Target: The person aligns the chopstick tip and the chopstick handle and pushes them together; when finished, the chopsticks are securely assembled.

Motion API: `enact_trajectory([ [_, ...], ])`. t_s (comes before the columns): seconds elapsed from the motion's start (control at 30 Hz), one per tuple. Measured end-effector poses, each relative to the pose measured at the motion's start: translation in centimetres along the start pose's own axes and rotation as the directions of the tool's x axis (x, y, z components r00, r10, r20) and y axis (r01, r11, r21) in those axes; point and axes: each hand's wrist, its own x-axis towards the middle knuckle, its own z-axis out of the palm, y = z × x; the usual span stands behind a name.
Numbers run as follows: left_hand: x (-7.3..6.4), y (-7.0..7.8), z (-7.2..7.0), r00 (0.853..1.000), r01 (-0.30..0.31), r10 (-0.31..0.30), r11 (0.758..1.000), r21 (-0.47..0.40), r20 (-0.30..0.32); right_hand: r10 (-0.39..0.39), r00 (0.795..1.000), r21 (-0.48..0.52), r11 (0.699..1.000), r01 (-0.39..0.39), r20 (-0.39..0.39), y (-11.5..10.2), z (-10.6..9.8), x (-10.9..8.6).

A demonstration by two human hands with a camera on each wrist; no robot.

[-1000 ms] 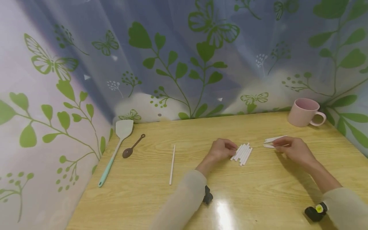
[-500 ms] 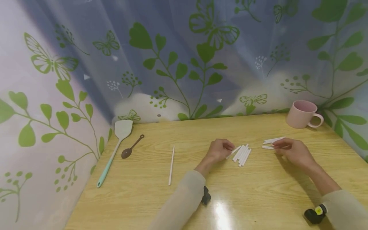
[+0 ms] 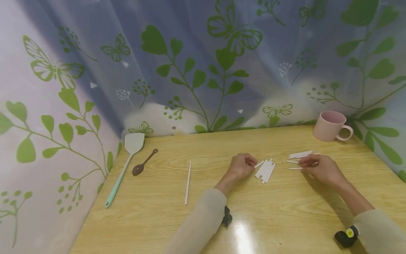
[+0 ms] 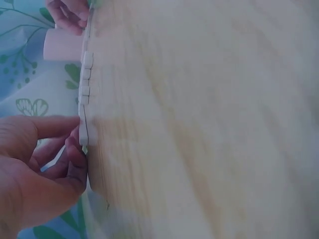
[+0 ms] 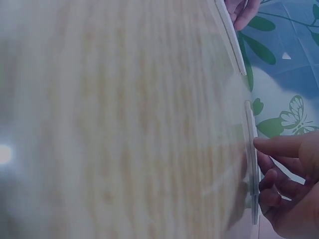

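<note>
My left hand (image 3: 241,165) has its fingertips at the near end of a short white stick (image 3: 259,164), pinching it beside a loose pile of white sticks (image 3: 265,170) on the table. In the left wrist view, thumb and index finger meet at that stick's end. My right hand (image 3: 321,170) is low over the table, its fingers curled at a white stick (image 3: 292,162), whose far part the hand hides. Another white stick (image 3: 295,168) runs under the thumb. Several more white sticks (image 3: 300,154) lie side by side just behind that hand. From the right wrist, the index fingertip touches a stick (image 5: 252,149).
A longer white stick (image 3: 188,182) lies left of my left arm. Farther left are a brown spoon (image 3: 138,169) and a turner with a mint handle (image 3: 115,190). The pink mug (image 3: 330,126) stands at the back right corner of the wooden table (image 3: 142,218), before a patterned curtain (image 3: 190,46).
My left hand has drawn one white stick away from the pile's left side. By my right hand, the sticks have spread apart, and one now shows separately under the thumb.
</note>
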Motion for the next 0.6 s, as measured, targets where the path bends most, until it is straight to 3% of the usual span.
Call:
enact_trajectory([
  [0.23,-0.15,-0.25,-0.16,1.000,0.007,-0.005,0.999,0.038,-0.030,-0.013,1.000,-0.026,1.000,0.012,-0.016,0.40,0.18,-0.28],
  [0.47,-0.46,-0.32,-0.26,0.997,-0.026,0.041,0.978,0.205,-0.067,-0.082,0.996,-0.100,0.992,0.079,-0.028,0.35,0.40,-0.42],
  [0.6,-0.78,-0.08,-0.69,0.995,-0.021,0.040,0.980,0.197,-0.090,-0.087,0.996,-0.082,0.993,0.084,-0.034,0.24,0.40,-0.45],
])
